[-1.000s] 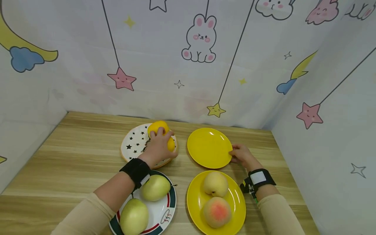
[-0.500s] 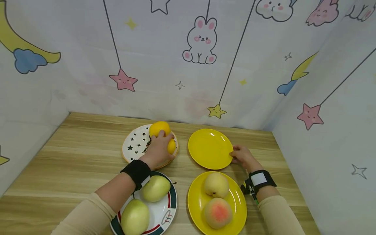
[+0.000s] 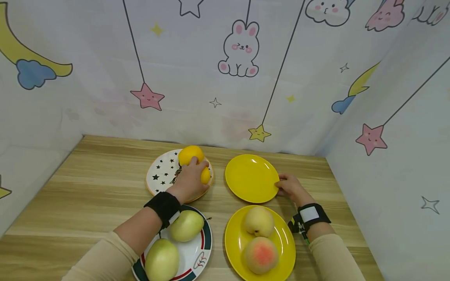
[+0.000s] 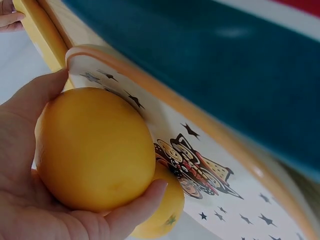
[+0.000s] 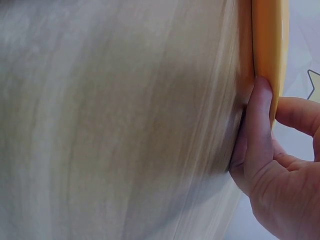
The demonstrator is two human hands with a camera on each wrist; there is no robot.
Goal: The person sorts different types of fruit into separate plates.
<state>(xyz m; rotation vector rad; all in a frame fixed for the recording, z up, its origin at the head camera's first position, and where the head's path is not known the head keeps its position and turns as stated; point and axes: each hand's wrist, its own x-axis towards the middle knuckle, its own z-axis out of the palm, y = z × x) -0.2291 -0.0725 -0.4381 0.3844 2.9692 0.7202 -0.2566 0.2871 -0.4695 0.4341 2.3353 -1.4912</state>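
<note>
On a white star-patterned plate [image 3: 163, 166] at the back left lie two yellow-orange oranges. My left hand [image 3: 190, 179] grips the nearer orange [image 4: 97, 150], its thumb and fingers curled round it. The other orange [image 3: 191, 154] sits just behind it on the plate; in the left wrist view its green stem end shows. To the right, my right hand [image 3: 290, 187] pinches the rim of a bare yellow plate [image 3: 251, 177], thumb on top. In the right wrist view, fingers [image 5: 259, 125] reach under that rim [image 5: 270, 45].
In front, a white plate with a dark green rim [image 3: 207, 238] carries two pale green pears [image 3: 161, 259], partly under my left forearm. Another yellow plate [image 3: 232, 242] bears a yellowish pear [image 3: 259, 221] and a peach [image 3: 261, 255]. A patterned cloth wall [image 3: 197, 117] closes off the table's back.
My left thumb and fingers have drawn in closer round the nearer orange. The right hand stays on the yellow plate's rim. The head view has shifted slightly.
</note>
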